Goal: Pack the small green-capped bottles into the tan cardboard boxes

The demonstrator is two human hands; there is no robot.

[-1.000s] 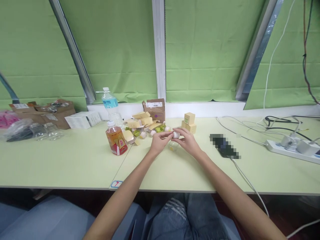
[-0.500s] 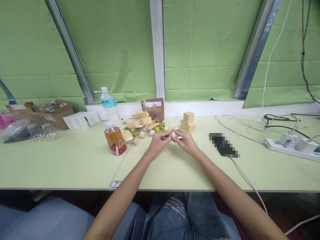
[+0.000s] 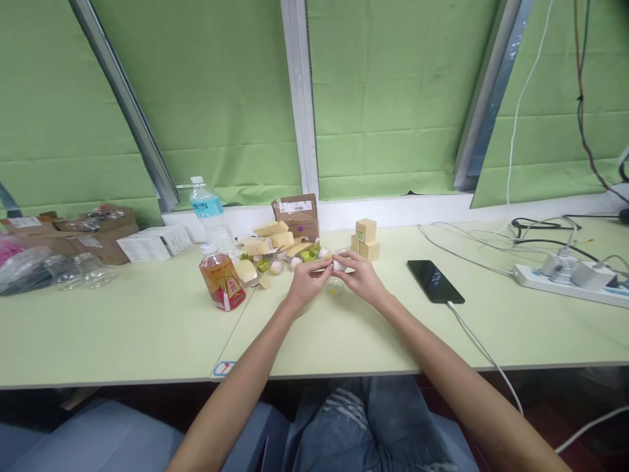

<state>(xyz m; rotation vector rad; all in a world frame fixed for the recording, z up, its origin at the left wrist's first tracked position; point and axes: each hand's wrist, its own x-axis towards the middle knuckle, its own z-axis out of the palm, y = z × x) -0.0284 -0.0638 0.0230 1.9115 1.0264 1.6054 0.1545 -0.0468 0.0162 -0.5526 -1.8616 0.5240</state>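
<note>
Over the table's middle, the fingertips of my left hand (image 3: 308, 282) and my right hand (image 3: 363, 278) pinch a small white rounded piece (image 3: 338, 265) between them. Fingers cover much of it, so its exact kind does not show. Just below the hands lies a small clear plastic item (image 3: 336, 288) with some yellow in it. To the left are several pale round pieces (image 3: 276, 267) and green pieces (image 3: 263, 265), next to a heap of opened small cardboard boxes (image 3: 270, 244). Three small tan boxes (image 3: 366, 231) are stacked behind my right hand.
An orange-red drink bottle (image 3: 222, 278) and a clear water bottle (image 3: 209, 213) stand left. A brown carton (image 3: 297, 216) is behind the heap. Right are a phone (image 3: 435, 282) on a cable and a power strip (image 3: 574, 286). White boxes (image 3: 154, 242) sit far left.
The camera view has turned slightly, so the table's things appear a little further left. Both hands still hold the white piece, with only slight finger movement.
</note>
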